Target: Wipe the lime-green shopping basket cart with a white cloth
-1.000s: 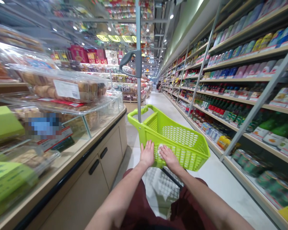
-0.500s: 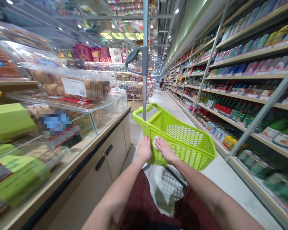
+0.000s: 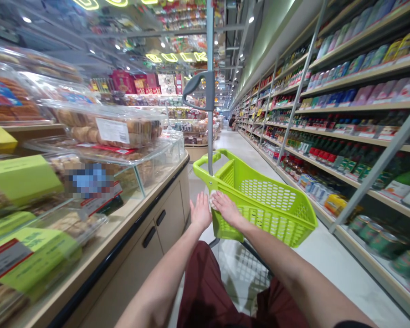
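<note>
A lime-green plastic shopping cart basket (image 3: 225, 230) stands in front of me on a grey pole frame. My right hand (image 3: 226, 209) lies against the basket's near side, pressing a crumpled white wipe (image 3: 212, 198) to the plastic. Only a small part of the wipe shows past the fingertips. My left hand (image 3: 201, 212) is beside the basket's left edge, fingers stretched out, holding nothing. Whether it touches the plastic I cannot tell.
On the left runs a display counter (image 3: 171, 182) with clear boxes of baked goods (image 3: 112, 132). Shelves of bottles and cans (image 3: 345, 118) line the right. A grey handle (image 3: 200, 91) rises on the pole. A person (image 3: 232, 122) is far down the aisle.
My right hand has slid the wipe left across the basket side to its left edge. My left hand has shifted off the basket's side to its left. The view has tilted slightly.
</note>
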`<state>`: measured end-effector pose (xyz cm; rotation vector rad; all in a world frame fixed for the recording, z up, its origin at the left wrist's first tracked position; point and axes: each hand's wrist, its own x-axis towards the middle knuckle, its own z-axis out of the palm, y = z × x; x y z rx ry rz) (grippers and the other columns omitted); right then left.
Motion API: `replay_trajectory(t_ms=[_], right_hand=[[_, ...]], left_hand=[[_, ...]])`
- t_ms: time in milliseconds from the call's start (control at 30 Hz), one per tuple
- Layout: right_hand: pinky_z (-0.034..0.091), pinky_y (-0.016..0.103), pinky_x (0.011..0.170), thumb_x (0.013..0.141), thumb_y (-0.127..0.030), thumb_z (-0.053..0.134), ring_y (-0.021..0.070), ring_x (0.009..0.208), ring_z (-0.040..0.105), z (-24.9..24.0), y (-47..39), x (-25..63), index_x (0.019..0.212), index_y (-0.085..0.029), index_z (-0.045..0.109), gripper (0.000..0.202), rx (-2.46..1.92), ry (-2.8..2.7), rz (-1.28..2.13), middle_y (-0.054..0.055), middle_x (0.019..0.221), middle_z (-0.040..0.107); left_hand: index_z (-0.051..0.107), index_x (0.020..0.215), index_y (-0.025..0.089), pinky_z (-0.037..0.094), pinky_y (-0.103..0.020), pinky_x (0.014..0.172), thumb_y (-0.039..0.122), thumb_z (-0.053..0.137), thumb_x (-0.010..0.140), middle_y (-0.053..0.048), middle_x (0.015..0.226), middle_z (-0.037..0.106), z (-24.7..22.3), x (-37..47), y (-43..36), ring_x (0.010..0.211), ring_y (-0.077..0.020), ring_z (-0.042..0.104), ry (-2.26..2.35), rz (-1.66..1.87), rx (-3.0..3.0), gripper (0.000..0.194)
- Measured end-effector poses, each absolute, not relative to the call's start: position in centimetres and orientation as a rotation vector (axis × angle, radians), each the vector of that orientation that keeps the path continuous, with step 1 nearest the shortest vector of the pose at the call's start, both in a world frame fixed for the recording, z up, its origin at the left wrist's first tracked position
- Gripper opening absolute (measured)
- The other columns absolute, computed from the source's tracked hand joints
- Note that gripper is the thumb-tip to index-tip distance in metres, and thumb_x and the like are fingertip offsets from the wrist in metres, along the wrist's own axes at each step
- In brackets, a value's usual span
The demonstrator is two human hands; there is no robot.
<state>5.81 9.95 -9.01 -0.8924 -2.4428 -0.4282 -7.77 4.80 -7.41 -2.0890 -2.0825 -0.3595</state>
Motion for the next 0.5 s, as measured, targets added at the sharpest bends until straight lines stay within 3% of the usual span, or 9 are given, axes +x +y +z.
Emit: replay_trajectory(t_ms=[233, 500], right_hand=[[0.026, 0.044, 0.105, 0.088, -0.014, 0.037, 0.0203, 0.132, 0.015, -4.0, 11.4, 3.9, 0.126, -0.017, 0.044, 0.039, -0.945, -2.298, -0.471, 0.006, 0.138, 0.033], [0.033, 0.041, 0.101, 0.088, -0.015, 0.035, 0.0191, 0.127, 0.030, -10.3, 9.8, 6.1, 0.118, -0.019, 0.051, 0.034, -0.918, -2.502, -0.417, 0.007, 0.131, 0.045]], left_hand=[[0.018, 0.136, 0.010, 0.012, -0.052, 0.106, 0.023, 0.047, 0.070, -0.011, 0.145, 0.014, -6.3, -7.6, 5.3, 0.134, -0.0231, 0.010, -2.049, -0.425, -2.097, 0.073], [0.021, 0.136, 0.011, 0.014, -0.052, 0.105, 0.025, 0.044, 0.074, -0.012, 0.145, 0.014, -6.1, -7.8, 5.2, 0.133, -0.0234, 0.012, -2.007, -0.435, -2.102, 0.068]])
